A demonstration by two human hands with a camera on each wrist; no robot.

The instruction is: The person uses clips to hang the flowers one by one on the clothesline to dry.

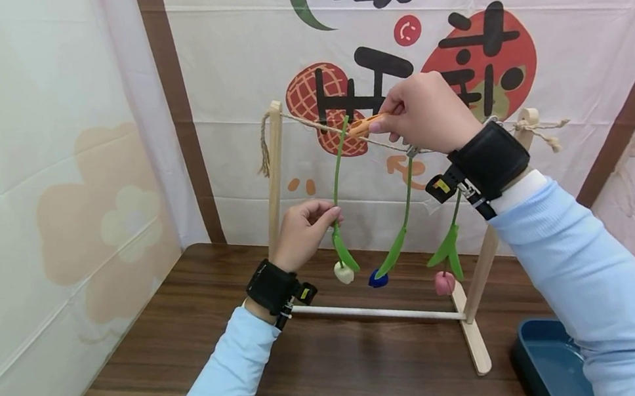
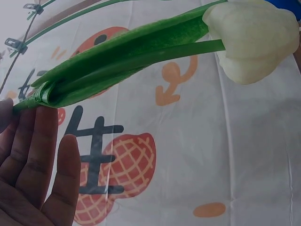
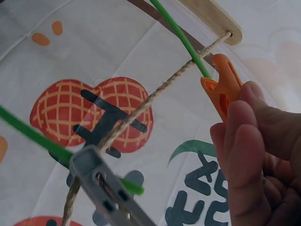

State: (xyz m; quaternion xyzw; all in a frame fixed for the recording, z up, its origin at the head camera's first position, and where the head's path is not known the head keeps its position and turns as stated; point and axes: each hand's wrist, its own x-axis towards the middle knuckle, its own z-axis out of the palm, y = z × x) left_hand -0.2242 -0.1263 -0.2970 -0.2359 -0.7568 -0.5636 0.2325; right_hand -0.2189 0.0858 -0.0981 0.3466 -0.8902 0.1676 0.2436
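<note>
My left hand (image 1: 305,232) pinches the green stem of a white artificial tulip (image 1: 344,273), just above its leaf. The tulip hangs head down, its stem top crossing the twine (image 1: 308,122). In the left wrist view the white bloom (image 2: 256,40) fills the upper right. Between thumb and fingers, my right hand (image 1: 428,112) holds an orange clothespin (image 1: 365,126), its tip right at the stem's upper end. A grey clothespin (image 3: 106,181) grips another stem on the twine in the right wrist view. That stem carries a blue tulip (image 1: 377,278); a pink tulip (image 1: 444,283) hangs further right.
A wooden post (image 1: 274,177) at the left and another post (image 1: 481,270) at the right carry the twine, with a white bar (image 1: 376,312) low between them. A dark blue tray (image 1: 531,366) stands on the wooden table (image 1: 340,380) at the right. Printed cloth (image 1: 234,102) hangs behind.
</note>
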